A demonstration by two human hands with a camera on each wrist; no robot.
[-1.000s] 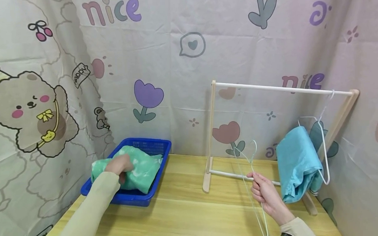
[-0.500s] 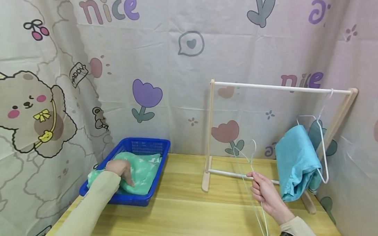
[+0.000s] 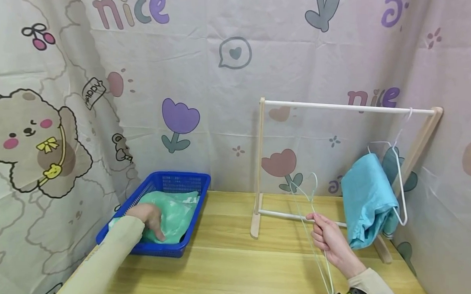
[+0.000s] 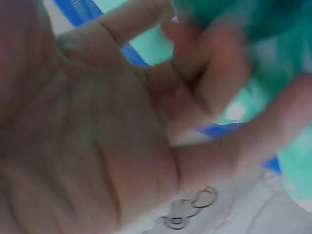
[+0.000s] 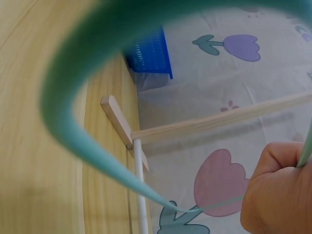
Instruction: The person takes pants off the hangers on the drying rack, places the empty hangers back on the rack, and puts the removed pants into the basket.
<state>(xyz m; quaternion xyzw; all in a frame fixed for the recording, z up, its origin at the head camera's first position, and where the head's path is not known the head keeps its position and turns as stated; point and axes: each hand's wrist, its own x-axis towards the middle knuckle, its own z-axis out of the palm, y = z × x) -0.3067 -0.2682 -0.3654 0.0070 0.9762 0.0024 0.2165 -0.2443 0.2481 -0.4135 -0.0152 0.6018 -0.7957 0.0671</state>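
Over the blue basket (image 3: 167, 251) my left hand (image 3: 146, 215) reaches into a green cloth with white patches (image 3: 179, 214). In the left wrist view the palm faces the camera, and some fingers (image 4: 224, 68) bend toward the cloth while another stretches out; blur hides whether they grip it. My right hand (image 3: 332, 243) holds a pale green wire clothes hanger (image 3: 314, 192) by one side, its hook pointing up. Part of the hanger looms large and blurred in the right wrist view, beside the holding hand (image 5: 273, 190).
On the right stands a small wooden drying rack (image 3: 260, 163) with a white top rail (image 3: 335, 106). A white hanger (image 3: 400, 180) hangs at the rail's right end, bearing a folded blue garment (image 3: 366, 198). All stands on a wooden table (image 3: 224, 268) before a patterned curtain.
The green cloth, bunched higher a second ago, now lies flatter in the basket. My left hand has shifted slightly left and down. The right hand keeps holding the hanger in nearly the same place.
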